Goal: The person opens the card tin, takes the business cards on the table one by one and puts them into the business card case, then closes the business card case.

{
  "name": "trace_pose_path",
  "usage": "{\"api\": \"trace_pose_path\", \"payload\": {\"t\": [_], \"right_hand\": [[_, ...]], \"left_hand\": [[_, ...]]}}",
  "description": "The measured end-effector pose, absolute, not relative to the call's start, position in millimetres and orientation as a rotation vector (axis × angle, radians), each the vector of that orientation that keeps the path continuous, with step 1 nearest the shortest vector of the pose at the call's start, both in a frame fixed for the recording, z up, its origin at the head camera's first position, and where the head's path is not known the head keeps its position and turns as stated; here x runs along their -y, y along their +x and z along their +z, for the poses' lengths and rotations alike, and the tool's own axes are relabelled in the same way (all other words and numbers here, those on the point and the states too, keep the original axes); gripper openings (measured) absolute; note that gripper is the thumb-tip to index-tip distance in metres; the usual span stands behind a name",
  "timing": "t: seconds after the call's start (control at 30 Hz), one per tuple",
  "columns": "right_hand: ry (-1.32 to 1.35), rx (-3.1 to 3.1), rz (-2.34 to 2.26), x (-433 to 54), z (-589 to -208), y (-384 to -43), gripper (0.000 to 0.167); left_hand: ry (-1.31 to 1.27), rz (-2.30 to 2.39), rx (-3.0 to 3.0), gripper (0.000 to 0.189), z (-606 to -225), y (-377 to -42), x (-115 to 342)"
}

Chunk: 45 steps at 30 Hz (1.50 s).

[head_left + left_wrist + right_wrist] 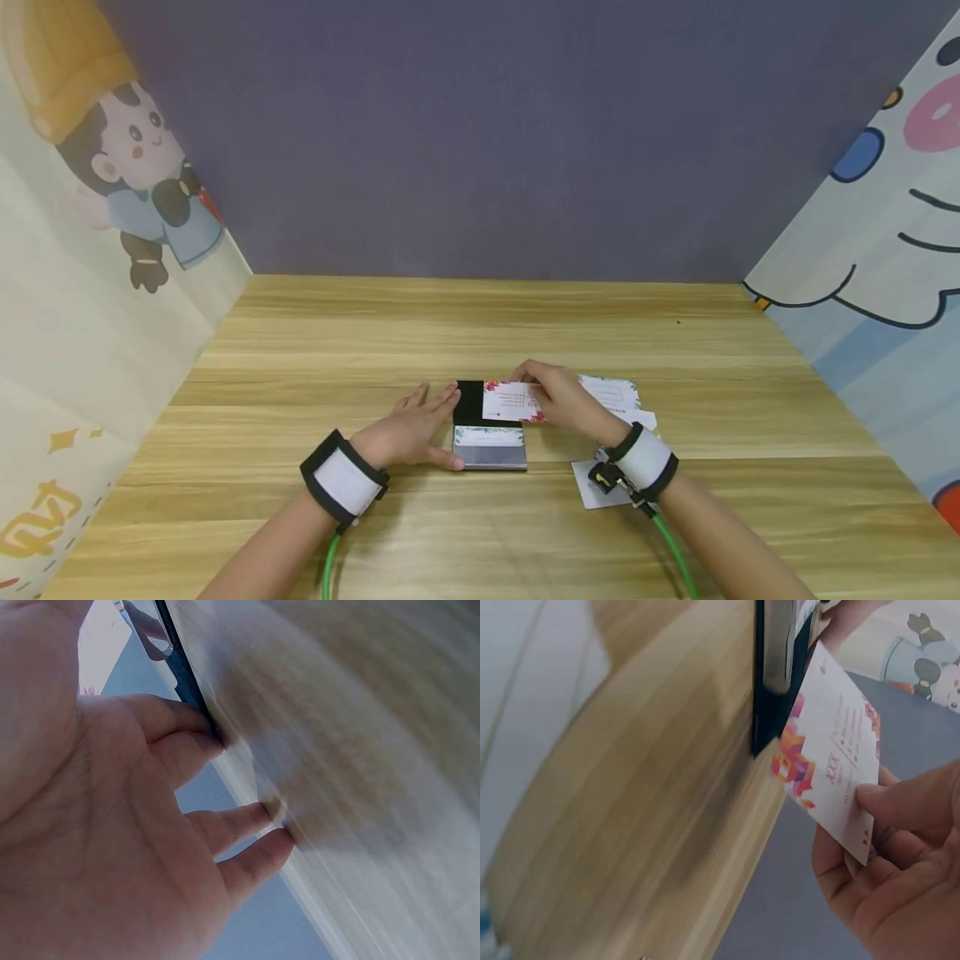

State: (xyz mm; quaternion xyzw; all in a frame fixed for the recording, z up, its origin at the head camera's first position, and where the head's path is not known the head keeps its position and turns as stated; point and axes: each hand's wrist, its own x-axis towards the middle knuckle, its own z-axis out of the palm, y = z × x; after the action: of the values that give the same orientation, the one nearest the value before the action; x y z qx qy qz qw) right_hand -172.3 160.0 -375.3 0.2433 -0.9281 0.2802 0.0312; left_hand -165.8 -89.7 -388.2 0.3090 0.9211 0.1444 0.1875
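A card case [468, 404] with a black part at the back and a silver part in front stands on the table. A white card with green leaves [487, 436] shows in its front part. My left hand [408, 429] rests along the left side of the case, fingers spread and touching its edge and the table. Between thumb and fingers my right hand [566, 404] pinches a white card with red flowers [510, 402], held over the black part. The right wrist view shows this printed card [832, 742] tilted, its near end in the fingers.
Several other cards lie to the right, among them a leaf-patterned card [618, 392] behind my right wrist and a white card [594, 490] partly under it. A dark panel [495, 150] rises behind the wooden table [337, 333]. Green cables [675, 550] trail from both wristbands.
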Motion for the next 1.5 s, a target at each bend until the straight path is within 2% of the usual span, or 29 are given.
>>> {"api": "trace_pose_path", "payload": {"t": [1.2, 1.5], "right_hand": [[0.878, 2.902, 0.983, -130, -388, -166, 0.030], [0.968, 2.959, 0.908, -132, -391, -160, 0.025]], "left_hand": [[0.853, 0.406, -2.590, 0.097, -387, -166, 89], [0.870, 0.398, -2.594, 0.097, -387, -165, 90]]}}
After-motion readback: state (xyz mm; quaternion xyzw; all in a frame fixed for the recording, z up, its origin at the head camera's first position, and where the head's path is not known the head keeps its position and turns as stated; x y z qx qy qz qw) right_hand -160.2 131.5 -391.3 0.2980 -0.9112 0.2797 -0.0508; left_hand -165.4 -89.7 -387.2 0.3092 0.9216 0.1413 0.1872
